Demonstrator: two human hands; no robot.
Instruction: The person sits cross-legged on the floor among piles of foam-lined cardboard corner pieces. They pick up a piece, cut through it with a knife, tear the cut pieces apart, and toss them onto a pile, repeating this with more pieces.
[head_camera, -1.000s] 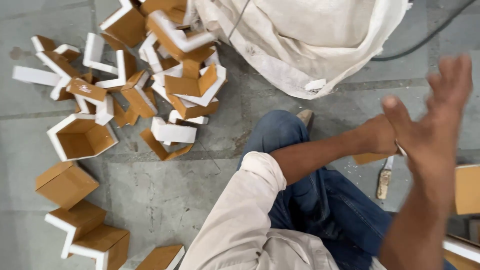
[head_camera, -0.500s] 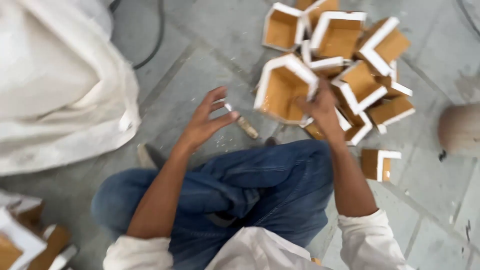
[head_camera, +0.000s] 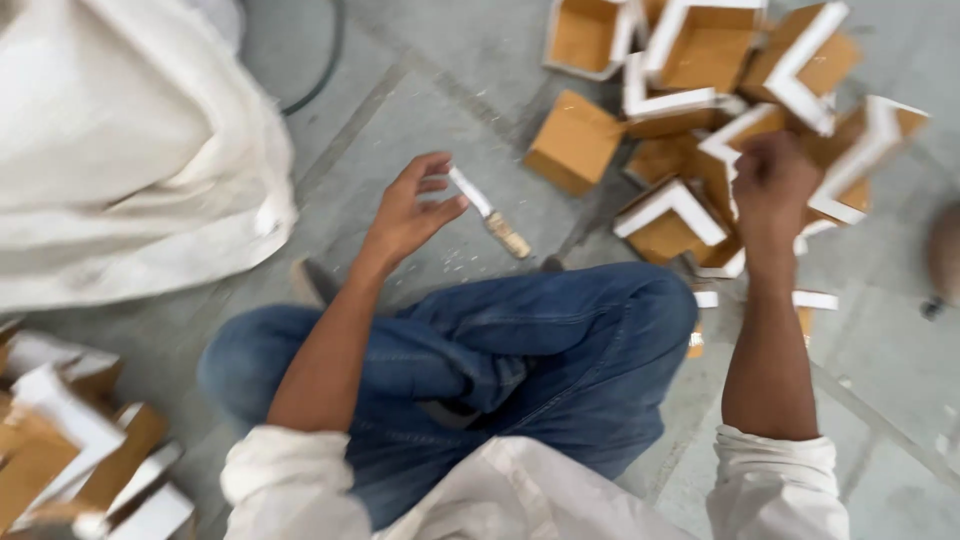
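Observation:
I sit cross-legged on the floor in blue jeans (head_camera: 520, 370). My left hand (head_camera: 412, 212) reaches forward with its fingers apart, thumb tip at the white end of a small tool with a wooden handle (head_camera: 492, 224) that lies on the floor. My right hand (head_camera: 770, 185) is blurred and curled down into a pile of brown cardboard boxes with white rims (head_camera: 700, 45). It seems to grip one white-edged box (head_camera: 672, 215) at its corner. A closed brown box (head_camera: 575, 140) lies just left of the pile.
A large white sack (head_camera: 120, 150) fills the upper left, with a dark cable (head_camera: 325, 70) beside it. More white-edged cardboard pieces (head_camera: 70, 450) lie at my lower left. The floor is grey tile (head_camera: 420, 80). A dark rounded object (head_camera: 945, 260) sits at the right edge.
The view swung from the left heap to the right pile. My left hand has closed in on the small tool. My right hand has shifted right within the pile of boxes.

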